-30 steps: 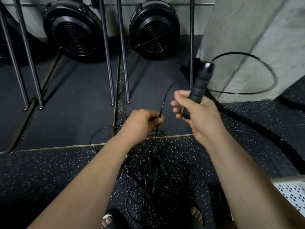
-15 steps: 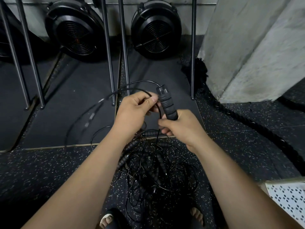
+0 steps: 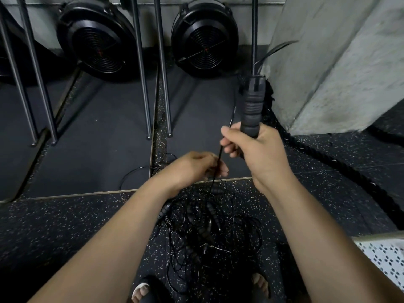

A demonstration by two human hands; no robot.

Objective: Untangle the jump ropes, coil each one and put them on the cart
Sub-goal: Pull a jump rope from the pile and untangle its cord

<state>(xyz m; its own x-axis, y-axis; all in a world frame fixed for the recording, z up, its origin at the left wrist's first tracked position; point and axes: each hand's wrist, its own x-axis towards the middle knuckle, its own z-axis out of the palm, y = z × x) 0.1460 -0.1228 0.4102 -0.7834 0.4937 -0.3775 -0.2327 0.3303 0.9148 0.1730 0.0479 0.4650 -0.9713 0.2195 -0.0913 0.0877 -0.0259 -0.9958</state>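
My right hand [image 3: 258, 153] grips a black ribbed jump-rope handle [image 3: 251, 107] upright at chest height, its cap pointing up. A thin black cord [image 3: 220, 153] runs down past that hand into my left hand [image 3: 196, 167], which pinches it just above the floor. Below both hands lies a tangled pile of black jump ropes [image 3: 209, 228] with several handles mixed in, on the speckled rubber floor. A blurred loop of the cord [image 3: 276, 49] swings in front of the concrete wall.
Two black fan machines [image 3: 203, 36] and several metal rack legs [image 3: 142, 68] stand at the back. A concrete wall [image 3: 328, 62] rises at right with a thick battle rope [image 3: 341, 169] along its base. A white perforated cart corner [image 3: 384, 256] shows at lower right. My sandalled feet [image 3: 144, 291] are below.
My right hand has lifted the handle up and to the right. My left hand has dropped down and slid along the cord, away from the handle.
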